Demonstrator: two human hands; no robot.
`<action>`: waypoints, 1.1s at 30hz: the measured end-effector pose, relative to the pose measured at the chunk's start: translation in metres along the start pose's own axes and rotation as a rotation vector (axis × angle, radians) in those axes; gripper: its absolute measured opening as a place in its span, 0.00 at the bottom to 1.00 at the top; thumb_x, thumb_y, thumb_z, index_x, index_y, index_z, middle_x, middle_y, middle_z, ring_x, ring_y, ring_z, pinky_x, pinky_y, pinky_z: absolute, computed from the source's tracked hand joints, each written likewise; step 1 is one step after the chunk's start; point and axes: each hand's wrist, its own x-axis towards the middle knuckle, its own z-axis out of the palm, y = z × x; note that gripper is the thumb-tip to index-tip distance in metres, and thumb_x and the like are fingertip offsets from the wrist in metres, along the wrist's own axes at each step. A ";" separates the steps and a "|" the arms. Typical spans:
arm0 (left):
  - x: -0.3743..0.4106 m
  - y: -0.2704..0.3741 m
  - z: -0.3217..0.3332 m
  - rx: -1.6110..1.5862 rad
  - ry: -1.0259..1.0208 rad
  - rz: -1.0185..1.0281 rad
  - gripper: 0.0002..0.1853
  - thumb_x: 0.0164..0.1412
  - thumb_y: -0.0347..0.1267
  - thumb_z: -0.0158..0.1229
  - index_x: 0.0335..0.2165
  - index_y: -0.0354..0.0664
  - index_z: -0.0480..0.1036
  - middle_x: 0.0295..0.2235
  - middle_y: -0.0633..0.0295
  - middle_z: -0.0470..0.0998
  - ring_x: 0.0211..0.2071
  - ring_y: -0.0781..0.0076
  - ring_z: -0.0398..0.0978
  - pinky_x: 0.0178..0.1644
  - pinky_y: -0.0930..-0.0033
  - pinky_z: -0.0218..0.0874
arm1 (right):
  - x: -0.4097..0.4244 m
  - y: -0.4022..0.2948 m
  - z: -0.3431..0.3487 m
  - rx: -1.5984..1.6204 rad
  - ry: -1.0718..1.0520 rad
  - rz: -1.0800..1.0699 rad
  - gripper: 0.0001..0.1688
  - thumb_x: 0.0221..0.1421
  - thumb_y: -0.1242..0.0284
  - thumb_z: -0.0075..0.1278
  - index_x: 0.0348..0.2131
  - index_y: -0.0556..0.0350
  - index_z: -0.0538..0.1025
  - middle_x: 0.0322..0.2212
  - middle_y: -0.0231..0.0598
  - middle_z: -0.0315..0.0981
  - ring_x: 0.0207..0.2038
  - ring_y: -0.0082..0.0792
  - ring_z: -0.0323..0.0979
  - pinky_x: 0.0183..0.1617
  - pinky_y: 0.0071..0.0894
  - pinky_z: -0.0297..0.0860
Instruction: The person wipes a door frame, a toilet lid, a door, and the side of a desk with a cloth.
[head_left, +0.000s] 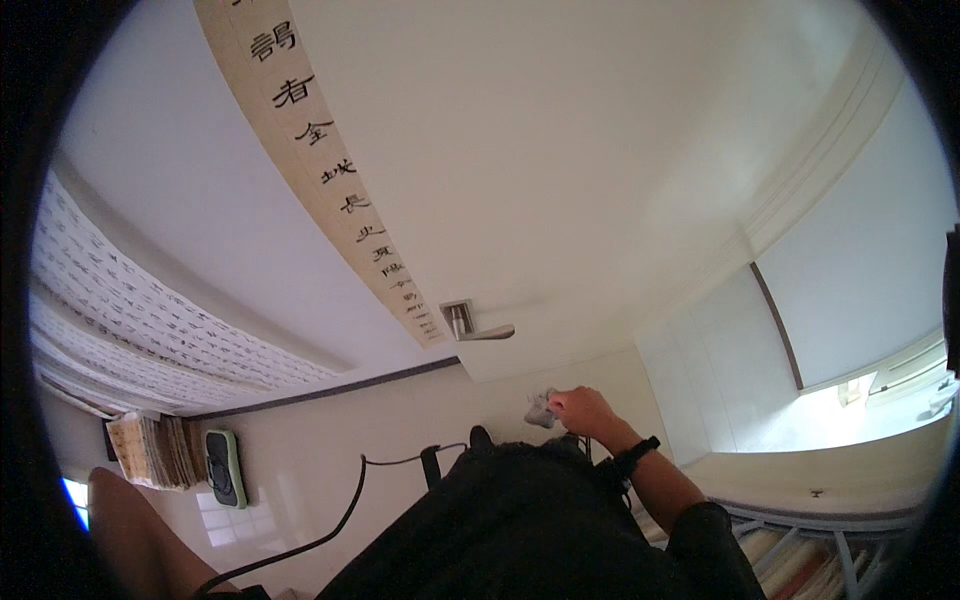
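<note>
A crumpled grey cloth (540, 409) is pinched in my right hand (589, 411), which is held out in front of my dark clothing at waist height. A black band (637, 454) circles that wrist. Past the hand rises a cream door (570, 165). Its metal lever handle (484, 330) sits above and left of the hand, apart from it. My left arm (142, 532) shows bent at the lower left, but the left hand is out of view.
A calligraphy scroll (330, 161) hangs beside the door, with more written sheets (150, 300) further left. Stacked papers (154, 450) and a green-rimmed black object (225, 470) are on the pale floor. A black cable (352, 510) runs to my left side. A metal rack (844, 555) stands at lower right.
</note>
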 end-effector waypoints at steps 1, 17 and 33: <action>0.000 0.000 0.002 0.009 -0.008 0.000 0.05 0.56 0.28 0.56 0.32 0.39 0.74 0.29 0.57 0.78 0.29 0.62 0.75 0.36 0.58 0.68 | 0.000 0.001 0.000 -0.001 -0.011 0.006 0.15 0.59 0.59 0.43 0.33 0.47 0.78 0.27 0.46 0.77 0.32 0.53 0.74 0.37 0.53 0.69; 0.010 0.083 -0.063 0.370 0.297 0.006 0.05 0.56 0.28 0.56 0.33 0.39 0.74 0.29 0.57 0.78 0.29 0.62 0.76 0.37 0.58 0.68 | -0.009 0.015 -0.009 0.000 -0.059 -0.021 0.15 0.57 0.61 0.46 0.33 0.49 0.81 0.27 0.47 0.78 0.31 0.53 0.75 0.37 0.48 0.71; -0.022 0.046 -0.081 0.513 0.773 0.106 0.06 0.56 0.28 0.56 0.33 0.39 0.74 0.30 0.57 0.78 0.29 0.63 0.76 0.38 0.58 0.68 | -0.006 0.030 -0.007 -0.006 -0.105 -0.128 0.12 0.54 0.63 0.53 0.33 0.50 0.81 0.26 0.46 0.78 0.31 0.49 0.77 0.36 0.42 0.72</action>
